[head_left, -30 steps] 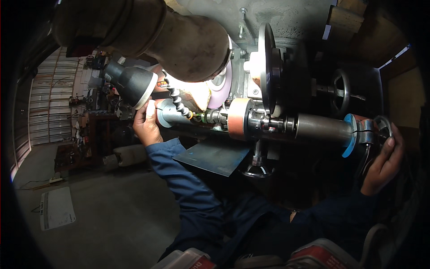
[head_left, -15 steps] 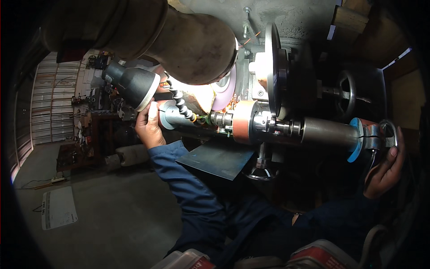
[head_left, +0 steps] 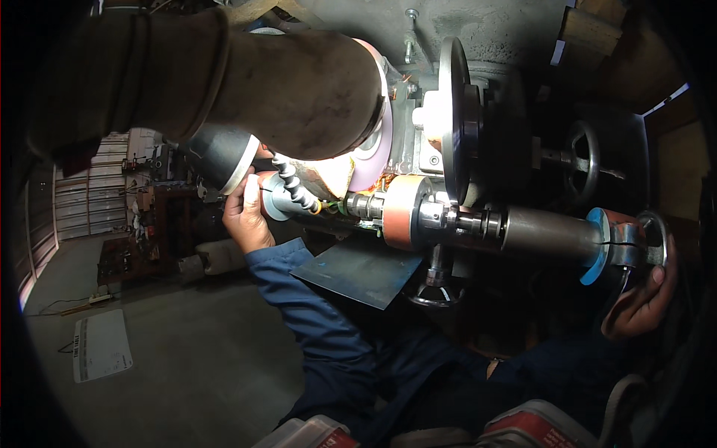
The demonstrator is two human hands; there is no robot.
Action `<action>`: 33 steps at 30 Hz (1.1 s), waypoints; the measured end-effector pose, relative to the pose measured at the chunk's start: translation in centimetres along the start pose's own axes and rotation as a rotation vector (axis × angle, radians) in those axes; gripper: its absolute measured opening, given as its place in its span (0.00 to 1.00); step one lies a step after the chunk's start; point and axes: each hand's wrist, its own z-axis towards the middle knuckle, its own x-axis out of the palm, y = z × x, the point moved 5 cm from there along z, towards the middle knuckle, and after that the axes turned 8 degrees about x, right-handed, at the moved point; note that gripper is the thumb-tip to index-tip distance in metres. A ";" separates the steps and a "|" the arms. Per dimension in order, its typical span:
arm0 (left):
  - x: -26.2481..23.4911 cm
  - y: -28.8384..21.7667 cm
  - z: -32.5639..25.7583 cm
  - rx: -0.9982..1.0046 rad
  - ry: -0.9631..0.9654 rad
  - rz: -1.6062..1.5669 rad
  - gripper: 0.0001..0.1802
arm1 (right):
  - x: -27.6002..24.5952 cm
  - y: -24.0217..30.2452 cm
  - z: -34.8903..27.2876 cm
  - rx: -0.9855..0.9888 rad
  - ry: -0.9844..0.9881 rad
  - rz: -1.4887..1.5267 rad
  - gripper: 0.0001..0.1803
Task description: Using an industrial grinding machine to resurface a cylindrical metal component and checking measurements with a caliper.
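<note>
On the left, my left hand (head_left: pixel 249 216) is closed at the end of a grey cylindrical housing (head_left: pixel 278 200), thumb up. What its fingertips grip there is partly hidden. Far right, my right hand (head_left: pixel 642 300) has its fingers curled at the rim of a small metal handwheel (head_left: pixel 655 235). Between the hands run a lobed metal shaft (head_left: pixel 364 204), an orange collar (head_left: pixel 403 213) and a grey metal cylinder (head_left: pixel 549 228) with a blue ring (head_left: pixel 595 246). A pale purple grinding wheel (head_left: pixel 373 153) stands right behind the shaft, with an orange glow where they meet.
A thick dark duct (head_left: pixel 299 89) crosses the upper left, close overhead. Below it are a black lamp (head_left: pixel 224 158) and a segmented coolant hose (head_left: pixel 291 183). A flat metal plate (head_left: pixel 358 270) juts toward me, beside a lower handwheel (head_left: pixel 435 295). A large disc (head_left: pixel 452 119) stands behind.
The view has shifted a little, so the duct and lamp cover more of the upper left. Sparks above the wheel are fewer. Both hands keep their places on the machine.
</note>
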 end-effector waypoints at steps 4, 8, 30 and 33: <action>-0.2 -0.4 -0.1 0.035 -0.005 0.004 0.09 | -0.6 -0.6 -1.6 0.006 -0.024 -0.178 0.23; 0.2 -0.2 0.0 0.019 -0.001 -0.011 0.09 | 0.0 0.3 0.3 0.065 0.029 0.019 0.22; -0.1 0.1 -0.3 0.023 -0.058 -0.003 0.12 | 1.3 -4.0 6.9 0.606 0.662 -0.063 0.12; -0.1 0.7 -0.2 -0.041 -0.021 0.010 0.10 | 2.5 -7.0 7.5 0.900 1.024 -0.121 0.16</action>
